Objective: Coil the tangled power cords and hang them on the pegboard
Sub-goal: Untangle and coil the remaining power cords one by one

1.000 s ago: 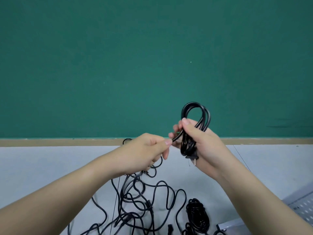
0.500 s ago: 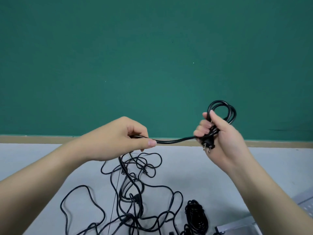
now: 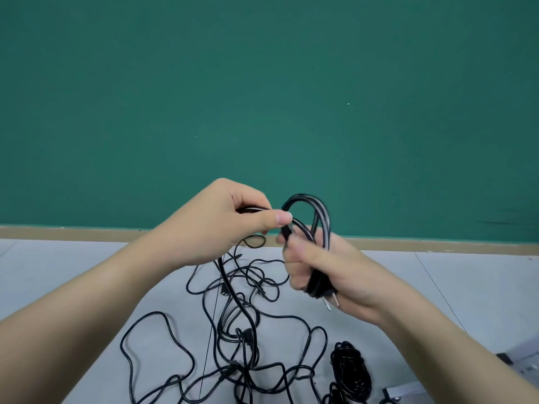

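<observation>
At frame centre my right hand (image 3: pixel 320 266) clamps the half-wound coil (image 3: pixel 315 211), my left hand (image 3: pixel 233 220) pinches its free cord, while the tangle (image 3: pixel 239 330) on the worktop (image 3: pixel 73 272) awaits coiling; I judge nothing hung.

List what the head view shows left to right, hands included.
Tangled black power cords on the grey table → left hand → looped black cord coil → right hand → grey metal pegboard corner.
</observation>
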Available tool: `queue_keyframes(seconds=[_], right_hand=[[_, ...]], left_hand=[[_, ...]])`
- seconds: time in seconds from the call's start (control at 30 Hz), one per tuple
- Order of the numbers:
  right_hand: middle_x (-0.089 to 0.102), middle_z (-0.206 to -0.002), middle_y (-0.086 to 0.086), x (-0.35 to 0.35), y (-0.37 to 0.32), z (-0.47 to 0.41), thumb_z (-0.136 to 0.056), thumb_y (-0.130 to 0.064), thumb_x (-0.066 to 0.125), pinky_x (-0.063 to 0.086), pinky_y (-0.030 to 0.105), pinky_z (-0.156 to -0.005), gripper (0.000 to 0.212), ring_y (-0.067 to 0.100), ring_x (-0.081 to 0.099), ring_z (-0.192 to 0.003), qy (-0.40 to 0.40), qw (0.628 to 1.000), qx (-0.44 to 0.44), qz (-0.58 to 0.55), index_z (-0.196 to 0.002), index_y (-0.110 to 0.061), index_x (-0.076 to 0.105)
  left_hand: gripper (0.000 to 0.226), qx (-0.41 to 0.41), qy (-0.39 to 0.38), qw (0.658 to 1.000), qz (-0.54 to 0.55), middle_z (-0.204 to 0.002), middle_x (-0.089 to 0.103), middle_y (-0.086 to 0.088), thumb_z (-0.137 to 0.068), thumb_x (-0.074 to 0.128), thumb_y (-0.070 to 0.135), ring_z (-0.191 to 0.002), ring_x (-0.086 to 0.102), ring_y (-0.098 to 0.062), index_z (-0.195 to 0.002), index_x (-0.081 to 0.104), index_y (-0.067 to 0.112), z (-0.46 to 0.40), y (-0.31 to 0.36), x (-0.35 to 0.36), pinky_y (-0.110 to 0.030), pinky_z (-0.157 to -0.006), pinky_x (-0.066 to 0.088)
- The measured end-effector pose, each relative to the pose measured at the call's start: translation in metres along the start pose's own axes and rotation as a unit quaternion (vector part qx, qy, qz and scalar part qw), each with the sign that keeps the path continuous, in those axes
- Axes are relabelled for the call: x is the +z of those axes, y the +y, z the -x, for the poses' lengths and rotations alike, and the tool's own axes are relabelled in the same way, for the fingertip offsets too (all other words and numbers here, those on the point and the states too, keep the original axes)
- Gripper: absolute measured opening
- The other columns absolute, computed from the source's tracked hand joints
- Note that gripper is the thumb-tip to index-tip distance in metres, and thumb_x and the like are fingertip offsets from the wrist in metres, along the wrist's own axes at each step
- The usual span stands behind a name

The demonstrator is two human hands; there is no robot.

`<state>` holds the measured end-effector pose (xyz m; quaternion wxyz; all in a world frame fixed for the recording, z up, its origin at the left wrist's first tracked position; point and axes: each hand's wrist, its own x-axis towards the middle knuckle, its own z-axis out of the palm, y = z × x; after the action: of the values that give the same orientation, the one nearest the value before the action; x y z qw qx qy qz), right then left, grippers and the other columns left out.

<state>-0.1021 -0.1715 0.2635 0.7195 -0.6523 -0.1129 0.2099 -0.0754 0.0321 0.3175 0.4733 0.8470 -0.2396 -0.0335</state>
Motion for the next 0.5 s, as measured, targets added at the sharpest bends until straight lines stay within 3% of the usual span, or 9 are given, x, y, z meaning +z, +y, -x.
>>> queue_keyframes(seconds=[0.1, 0.23, 0.3, 0.37, 0.43, 0.5], right_hand=[[0.047, -0.066, -0.003, 0.009, 0.003, 0.002, -0.073, -0.033, 0.08, 0.035, 0.025, -0.059, 0.033, 0.012, 0.042, -0.058, -0.022, 0.998, 0.04, 0.047, -0.097, -0.018, 0.063], [0.037, -0.067, 0.0, 0.008, -0.002, 0.005, -0.079, -0.01, 0.063, 0.033, 0.021, -0.052, 0.014, 0.012, 0.032, -0.058, -0.032, 0.994, 0.092, -0.056, -0.093, -0.011, 0.064], [0.031, -0.071, 0.001, 0.003, -0.007, 0.006, -0.08, -0.007, 0.062, 0.032, 0.02, -0.05, 0.013, 0.011, 0.029, -0.059, -0.05, 0.985, 0.086, -0.142, -0.093, -0.009, 0.064], [0.031, -0.074, 0.0, -0.007, -0.013, 0.007, -0.08, -0.007, 0.071, 0.034, 0.019, -0.05, 0.018, 0.01, 0.03, -0.059, -0.061, 0.972, 0.055, -0.221, -0.096, -0.007, 0.063], [0.033, -0.075, -0.001, -0.017, -0.02, 0.007, -0.084, -0.014, 0.072, 0.035, 0.019, -0.049, 0.021, 0.009, 0.029, -0.06, -0.018, 0.957, 0.028, -0.289, -0.098, -0.006, 0.06], [0.034, -0.074, -0.001, -0.023, -0.026, 0.008, -0.092, -0.023, 0.061, 0.034, 0.018, -0.049, 0.018, 0.01, 0.027, -0.06, 0.056, 0.942, 0.02, -0.33, -0.097, -0.005, 0.058]], left_hand=[[0.044, -0.017, 0.006, 1.0, -0.021, -0.056, 0.045, 0.001, -0.08, 0.076, 0.055, -0.057, 0.032, -0.015, -0.068, 0.07, 0.013, 0.001, -0.003, 0.004, -0.027, -0.053, 0.026], [0.058, -0.038, 0.071, 0.994, -0.068, -0.045, 0.037, 0.012, -0.069, 0.079, 0.062, -0.048, 0.028, -0.009, -0.059, 0.048, 0.014, -0.001, -0.01, 0.007, -0.02, -0.046, 0.023], [0.064, -0.037, 0.063, 0.995, -0.068, -0.048, 0.037, 0.009, -0.069, 0.066, 0.072, -0.046, 0.032, -0.01, -0.066, 0.048, 0.011, -0.004, -0.015, 0.007, -0.023, -0.047, 0.029], [0.061, -0.05, 0.02, 0.998, -0.017, -0.055, 0.037, -0.001, -0.078, 0.058, 0.069, -0.048, 0.039, -0.017, -0.071, 0.047, 0.009, -0.007, -0.023, 0.007, -0.032, -0.055, 0.047], [0.053, -0.062, -0.024, 0.998, 0.019, -0.059, 0.038, 0.0, -0.091, 0.054, 0.061, -0.056, 0.04, -0.021, -0.072, 0.047, 0.012, -0.009, -0.032, 0.008, -0.043, -0.067, 0.06], [0.053, -0.075, -0.03, 0.997, -0.006, -0.059, 0.044, 0.008, -0.098, 0.05, 0.061, -0.06, 0.048, -0.019, -0.077, 0.051, 0.013, -0.01, -0.041, 0.008, -0.047, -0.077, 0.061]])
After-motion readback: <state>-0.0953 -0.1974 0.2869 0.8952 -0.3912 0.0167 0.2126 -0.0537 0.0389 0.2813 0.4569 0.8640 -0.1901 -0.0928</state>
